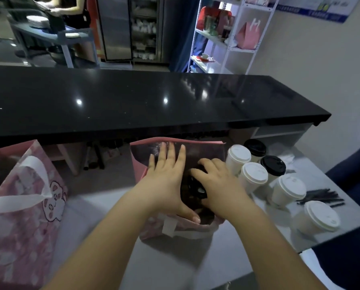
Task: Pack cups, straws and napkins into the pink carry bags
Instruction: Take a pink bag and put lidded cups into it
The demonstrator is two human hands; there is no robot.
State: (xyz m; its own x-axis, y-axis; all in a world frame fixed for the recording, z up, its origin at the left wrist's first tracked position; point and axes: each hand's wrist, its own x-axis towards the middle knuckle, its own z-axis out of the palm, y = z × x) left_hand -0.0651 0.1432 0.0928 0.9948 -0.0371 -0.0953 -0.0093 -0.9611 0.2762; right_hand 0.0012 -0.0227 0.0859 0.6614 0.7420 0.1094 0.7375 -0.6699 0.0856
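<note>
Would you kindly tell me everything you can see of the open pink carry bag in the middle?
The open pink carry bag stands on the white counter, mouth gaping upward. It looks like soft printed fabric, pale-patterned outside, dark and shiny inside, with a white strap handle folded over its near rim. The left hand presses flat inside its left wall, spreading it; the right hand reaches in, fingers curled on a black cup lid.

Your pale surface (pixel 103 216) carries an open pink bag (pixel 154 229) in the middle and a second pink bag (pixel 22 206) standing at your left. At your right are four white-lidded cups (pixel 253 176), two black-lidded cups (pixel 273 166) and loose black straws (pixel 319 197).
</note>
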